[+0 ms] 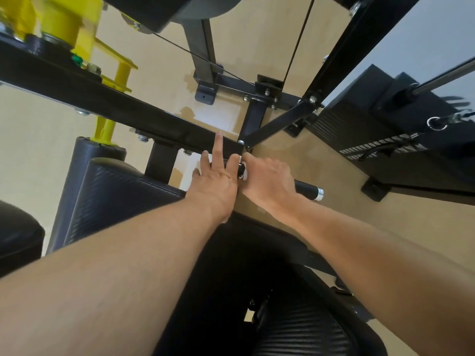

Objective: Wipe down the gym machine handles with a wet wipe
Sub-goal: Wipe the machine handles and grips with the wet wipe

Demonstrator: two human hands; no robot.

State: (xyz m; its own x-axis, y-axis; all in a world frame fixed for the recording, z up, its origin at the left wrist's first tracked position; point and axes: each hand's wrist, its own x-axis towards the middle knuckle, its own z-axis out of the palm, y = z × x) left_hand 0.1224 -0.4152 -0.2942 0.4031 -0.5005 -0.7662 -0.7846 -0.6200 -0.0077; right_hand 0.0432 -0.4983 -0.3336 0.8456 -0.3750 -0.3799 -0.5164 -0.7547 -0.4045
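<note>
Black padded seat (295,330), tan floor (334,227), perhaps vinyl

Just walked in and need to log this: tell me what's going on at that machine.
A person is leaning over a black gym machine with both bare hands on one of its handles. The right hand is wrapped around the bar, with a bit of white wipe showing at its fingers. The left hand steadies the bar's other part, its index finger sticking straight out. The handle's silver-capped end pokes out past the right hand, so wiping is under way.
</note>
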